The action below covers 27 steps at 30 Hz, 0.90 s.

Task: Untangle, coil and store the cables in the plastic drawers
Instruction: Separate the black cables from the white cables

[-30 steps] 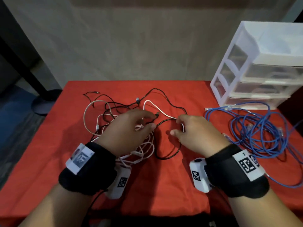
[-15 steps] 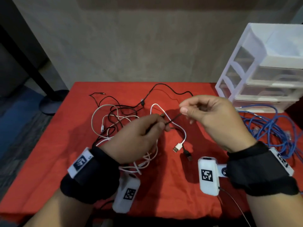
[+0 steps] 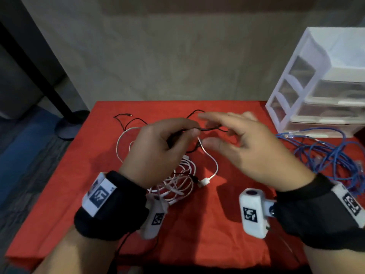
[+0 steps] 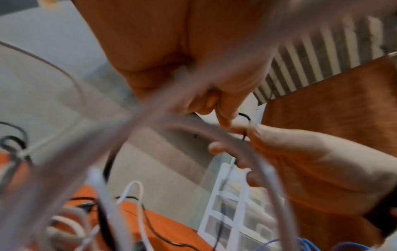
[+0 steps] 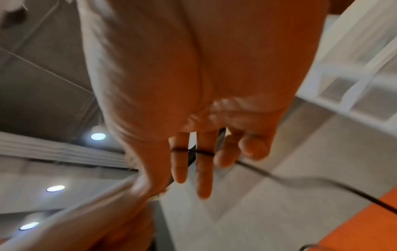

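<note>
A thin black cable (image 3: 209, 128) is lifted above the red table (image 3: 197, 234), and my left hand (image 3: 190, 128) pinches it between thumb and fingers. My right hand (image 3: 203, 129) is just right of that pinch with its fingers straight and spread. In the right wrist view the black cable (image 5: 300, 180) crosses two straight fingers (image 5: 204, 169) and trails off toward the table. The left wrist view shows the left hand's curled fingertips (image 4: 223, 117) meeting my right hand (image 4: 300, 152). A tangle of white cable (image 3: 177, 184) with a USB plug (image 3: 204, 182) lies under my left hand.
A white plastic drawer unit (image 3: 316, 86) stands at the back right corner, its drawers closed. A loose heap of blue cables (image 3: 325, 155) lies in front of it. More black cable (image 3: 126, 119) trails across the table's back left. A wall lies behind the table.
My right hand let go of its pinch on the black cable and spread its fingers. My left hand rose with the cable and moved toward the right hand.
</note>
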### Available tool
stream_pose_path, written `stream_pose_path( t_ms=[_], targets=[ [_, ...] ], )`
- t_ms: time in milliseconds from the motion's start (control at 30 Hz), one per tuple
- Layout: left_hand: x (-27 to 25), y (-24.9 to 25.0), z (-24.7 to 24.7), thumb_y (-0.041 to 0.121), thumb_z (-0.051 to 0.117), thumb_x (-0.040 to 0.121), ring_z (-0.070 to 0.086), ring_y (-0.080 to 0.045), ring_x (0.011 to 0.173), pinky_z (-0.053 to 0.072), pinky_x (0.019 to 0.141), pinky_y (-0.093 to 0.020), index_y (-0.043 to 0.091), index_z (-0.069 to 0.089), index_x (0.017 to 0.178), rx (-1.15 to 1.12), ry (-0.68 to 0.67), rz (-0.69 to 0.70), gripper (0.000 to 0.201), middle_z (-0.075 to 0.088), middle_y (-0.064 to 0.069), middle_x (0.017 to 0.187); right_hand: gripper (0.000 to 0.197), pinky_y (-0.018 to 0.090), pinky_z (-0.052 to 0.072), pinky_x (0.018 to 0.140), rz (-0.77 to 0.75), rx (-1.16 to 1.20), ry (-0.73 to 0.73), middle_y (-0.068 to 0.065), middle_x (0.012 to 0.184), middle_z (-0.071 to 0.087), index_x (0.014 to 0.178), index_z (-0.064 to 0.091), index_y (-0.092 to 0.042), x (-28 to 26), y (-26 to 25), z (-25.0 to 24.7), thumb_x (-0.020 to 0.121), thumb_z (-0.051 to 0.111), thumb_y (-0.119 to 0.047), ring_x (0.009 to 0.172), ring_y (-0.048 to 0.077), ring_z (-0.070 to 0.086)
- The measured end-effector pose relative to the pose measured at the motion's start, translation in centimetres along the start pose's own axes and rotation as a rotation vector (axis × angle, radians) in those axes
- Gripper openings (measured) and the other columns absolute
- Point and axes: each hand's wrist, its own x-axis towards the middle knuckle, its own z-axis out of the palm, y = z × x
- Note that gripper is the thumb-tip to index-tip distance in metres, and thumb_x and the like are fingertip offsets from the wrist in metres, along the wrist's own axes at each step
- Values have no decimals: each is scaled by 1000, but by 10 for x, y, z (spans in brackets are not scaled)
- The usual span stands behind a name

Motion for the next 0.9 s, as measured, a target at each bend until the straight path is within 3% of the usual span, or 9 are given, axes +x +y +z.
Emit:
stream_pose_path(
  t_ms=[67,167,367,467,567,633,767,833,900],
  targets=[
    [-1,8,4,20,65,99,57,-7,59,44,58,-25,22,74,101,-20,0,26,9,65,11,70,16,30,49,82,-7,84,-35,-14,89,73,108,73,-30,2,-9,1,98,62,-28,87,5,66],
    [-3,0,-6,33,61,100,48,-20,55,40,54,-31,26,70,96,-29,52,-42,12,55,-5,63,18,31,51,74,50,149,80,-6,68,68,93,73,-28,3,1,-19,100,61,-16,67,7,64],
    [-8,-4,-21,36,53,103,55,-15,55,45,53,-33,25,73,90,-172,-62,-171,26,59,-8,63,26,22,50,76,170,358,214,-1,85,75,100,74,-19,-3,17,-39,101,54,-2,75,5,64],
    [-5,9,-13,23,57,103,69,-8,85,55,78,-30,23,73,110,-117,-95,-70,17,74,5,92,48,32,53,95,100,613,100,15,108,75,114,68,-7,-6,7,-34,83,38,14,104,21,68],
    [2,18,-4,4,60,98,47,-8,139,39,115,-32,15,53,144,96,-96,158,47,55,3,145,34,30,53,94,15,546,5,9,104,75,112,70,-8,-7,-14,-32,94,45,7,103,19,71],
    [4,27,5,-9,57,94,36,-11,148,31,121,-36,11,42,151,80,-168,226,63,46,0,154,34,31,54,91,-85,398,-22,1,100,72,107,69,-10,-9,-29,-25,94,50,15,98,21,70],
    [5,35,1,1,55,99,64,-6,110,51,95,-35,13,58,133,58,-129,179,36,68,10,115,42,32,56,85,-112,407,16,3,111,62,118,61,-19,-8,-42,-22,94,53,14,92,22,71],
    [4,34,-7,18,54,104,65,-4,85,50,76,-28,16,67,112,128,-89,184,15,67,14,90,36,29,56,81,-104,259,53,-3,107,65,122,64,-22,-8,-39,-29,96,62,3,87,14,72],
    [3,36,-11,27,52,105,58,-6,68,44,63,-23,19,67,98,158,-86,172,19,59,14,72,19,27,52,77,-126,41,59,-10,90,71,110,73,-24,-7,-31,-33,97,66,-11,84,7,70]
  ],
)
